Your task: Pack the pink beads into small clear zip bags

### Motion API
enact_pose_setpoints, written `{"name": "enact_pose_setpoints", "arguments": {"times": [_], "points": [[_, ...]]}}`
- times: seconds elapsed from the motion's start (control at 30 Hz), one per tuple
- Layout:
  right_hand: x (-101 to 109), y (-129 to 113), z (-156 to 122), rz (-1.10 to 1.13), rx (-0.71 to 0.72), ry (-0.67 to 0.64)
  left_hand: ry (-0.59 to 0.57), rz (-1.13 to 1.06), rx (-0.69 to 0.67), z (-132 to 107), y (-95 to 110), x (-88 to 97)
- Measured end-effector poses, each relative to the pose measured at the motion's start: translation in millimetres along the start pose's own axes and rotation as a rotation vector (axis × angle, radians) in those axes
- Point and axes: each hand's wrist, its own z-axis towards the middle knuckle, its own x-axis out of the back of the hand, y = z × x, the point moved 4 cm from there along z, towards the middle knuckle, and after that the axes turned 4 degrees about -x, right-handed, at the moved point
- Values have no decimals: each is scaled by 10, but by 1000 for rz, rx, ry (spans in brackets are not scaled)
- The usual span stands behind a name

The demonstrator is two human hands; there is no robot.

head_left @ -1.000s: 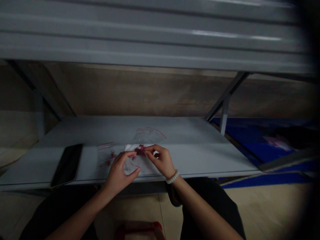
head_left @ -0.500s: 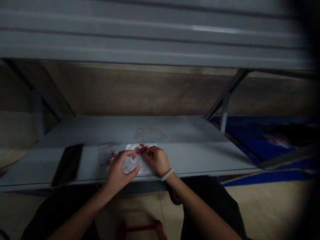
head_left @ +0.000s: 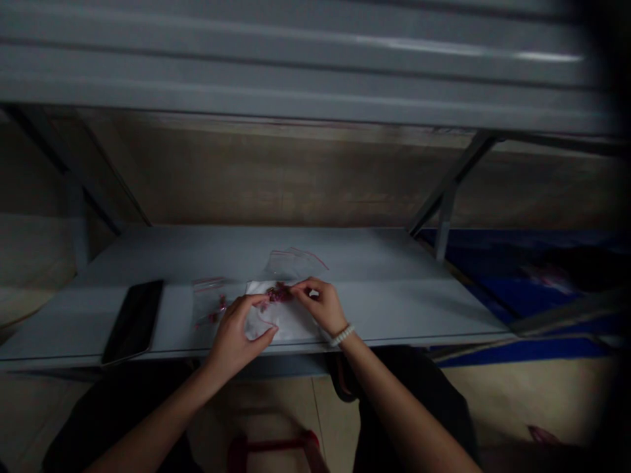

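Observation:
A small heap of pink and dark red bead-like pieces (head_left: 279, 292) lies on a white sheet or pouch (head_left: 296, 325) near the table's front edge. My left hand (head_left: 240, 332) rests at the sheet's left side, thumb and forefinger curved apart, the forefinger tip by the heap. At the heap's right edge, my right hand (head_left: 323, 307) has thumb and forefinger pinched together; what lies between them is too small and dim to name. Left of my left hand is a clear zip bag (head_left: 207, 303) with some pink-red pieces in it.
Clear zip bags with red seal lines (head_left: 296, 261) lie behind the sheet. A black phone or tablet (head_left: 133, 320) is at the left of the grey table (head_left: 394, 289). A ridged grey panel (head_left: 296, 72) overhangs it. Below stands a red stool (head_left: 276, 445).
My right hand has moved slightly right and away from the middle of the heap, fingertips still pinched. My left hand has stayed nearly still.

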Motion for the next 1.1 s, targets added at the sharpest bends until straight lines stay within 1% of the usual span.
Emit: {"name": "enact_pose_setpoints", "arguments": {"times": [0.1, 0.2, 0.27, 0.37, 0.5, 0.57, 0.63, 0.7, 0.73, 0.83, 0.9, 0.97, 1.03, 1.1], "points": [[7, 219, 73, -268, -45, -34, 11, -8, -7, 1, 7, 13], [-49, 297, 79, -458, -33, -58, 22, -24, -23, 7, 40, 28], [-85, 302, 67, -529, -26, -47, 23, -35, -35, 10, 69, 39], [-115, 304, 57, -562, -24, -37, 23, -52, -57, 5, 100, 50], [-75, 276, 58, -490, -30, 8, 29, -61, -103, -8, 114, 54], [-26, 171, 42, -358, -4, 48, 25, -60, -113, -10, 115, 46], [20, -13, 0, -154, 50, 61, 15, -57, -108, -8, 112, 30], [40, -238, -66, 45, 123, 20, 12, -50, -101, -6, 109, 8], [37, -348, -105, 108, 165, -16, 14, -45, -98, -6, 106, -3], [-7, -572, -214, 171, 269, -114, 21, -34, -95, -13, 100, -34], [-36, -602, -246, 172, 289, -150, 17, -33, -95, -18, 96, -46], [-37, -559, -232, 182, 273, -159, 17, -36, -91, -20, 90, -44], [-5, -466, -181, 187, 232, -127, 15, -46, -87, -20, 83, -35], [37, -335, -115, 149, 173, -59, 11, -57, -90, -21, 81, -26]]}}
